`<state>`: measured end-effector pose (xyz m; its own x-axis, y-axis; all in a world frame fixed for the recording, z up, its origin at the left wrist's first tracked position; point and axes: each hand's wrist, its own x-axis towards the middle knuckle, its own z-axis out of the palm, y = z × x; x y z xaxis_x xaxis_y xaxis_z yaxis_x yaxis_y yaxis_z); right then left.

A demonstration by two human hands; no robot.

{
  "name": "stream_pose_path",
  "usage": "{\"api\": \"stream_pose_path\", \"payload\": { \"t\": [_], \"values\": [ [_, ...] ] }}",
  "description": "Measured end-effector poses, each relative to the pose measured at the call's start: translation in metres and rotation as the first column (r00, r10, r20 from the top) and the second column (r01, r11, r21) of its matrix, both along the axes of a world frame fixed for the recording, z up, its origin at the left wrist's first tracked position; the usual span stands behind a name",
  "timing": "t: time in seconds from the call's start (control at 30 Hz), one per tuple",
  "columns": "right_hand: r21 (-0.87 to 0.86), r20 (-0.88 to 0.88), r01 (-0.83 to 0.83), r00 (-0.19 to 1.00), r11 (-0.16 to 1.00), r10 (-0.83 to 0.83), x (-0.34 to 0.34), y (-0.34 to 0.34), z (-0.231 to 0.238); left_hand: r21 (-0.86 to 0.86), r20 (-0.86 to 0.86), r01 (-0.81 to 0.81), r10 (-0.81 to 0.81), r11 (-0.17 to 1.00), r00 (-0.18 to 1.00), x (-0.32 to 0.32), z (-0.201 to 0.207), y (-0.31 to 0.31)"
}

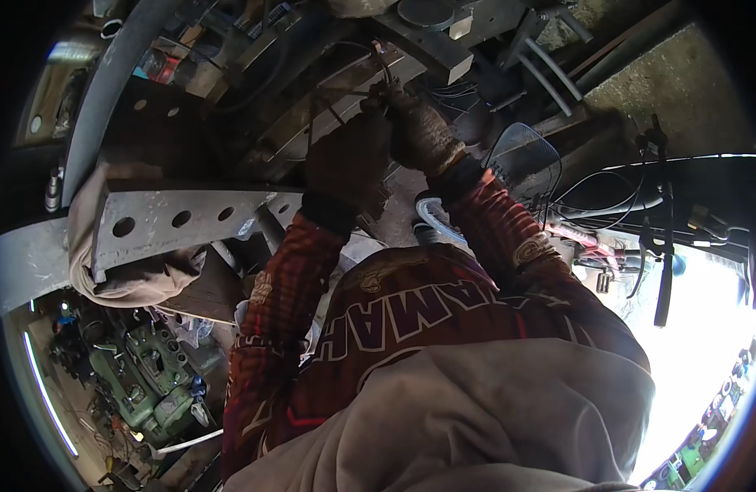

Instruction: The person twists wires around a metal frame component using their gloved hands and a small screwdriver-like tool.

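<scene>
Both my hands are gloved and raised close together at the upper middle, in front of a dark metal workpiece (pixel 353 86). My right hand (pixel 423 135), in a pale, soiled glove, is closed. A thin curved piece (pixel 384 64), like a rod or hose, rises from its fingertips; its kind is unclear. My left hand (pixel 349 156) lies in deep shadow with its fingers curled beside the right one. Thin straight rods (pixel 335 113) show just beyond it, and whatever it grips is hidden.
A grey steel beam with round holes (pixel 193 217) stands at left, with a beige cloth (pixel 136 283) draped over it. A wire mesh basket (pixel 521 156) and loose black cables (pixel 607 193) are at right. Green machinery (pixel 144 377) stands lower left.
</scene>
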<state>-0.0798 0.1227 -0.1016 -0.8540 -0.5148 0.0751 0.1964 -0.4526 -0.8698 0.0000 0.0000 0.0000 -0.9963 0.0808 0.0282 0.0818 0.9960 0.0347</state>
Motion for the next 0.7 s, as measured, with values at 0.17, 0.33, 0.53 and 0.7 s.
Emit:
{"api": "stream_pose_path", "payload": {
  "t": [0.17, 0.33, 0.53, 0.7],
  "values": [
    [0.502, -0.741, 0.500, 0.670, 0.705, 0.053, 0.010, 0.012, 0.033, 0.018, -0.108, 0.027, -0.025, 0.999, 0.994, 0.003, 0.009, 0.005],
    [0.127, 0.147, 0.213, 0.962, 0.969, -0.231, 0.018, -0.020, 0.030, -0.125, -0.205, 0.233, -0.255, 0.964, 0.945, -0.005, 0.009, -0.028],
    [0.441, -0.481, 0.328, 0.872, 0.835, -0.089, -0.006, 0.002, -0.009, -0.053, -0.253, 0.167, -0.175, 0.985, 0.951, -0.004, 0.004, -0.003],
    [0.523, -0.181, 0.144, 0.982, 0.840, -0.055, -0.005, 0.021, 0.051, -0.056, -0.174, 0.132, -0.139, 0.990, 0.975, 0.014, 0.020, -0.003]
  ]
}}
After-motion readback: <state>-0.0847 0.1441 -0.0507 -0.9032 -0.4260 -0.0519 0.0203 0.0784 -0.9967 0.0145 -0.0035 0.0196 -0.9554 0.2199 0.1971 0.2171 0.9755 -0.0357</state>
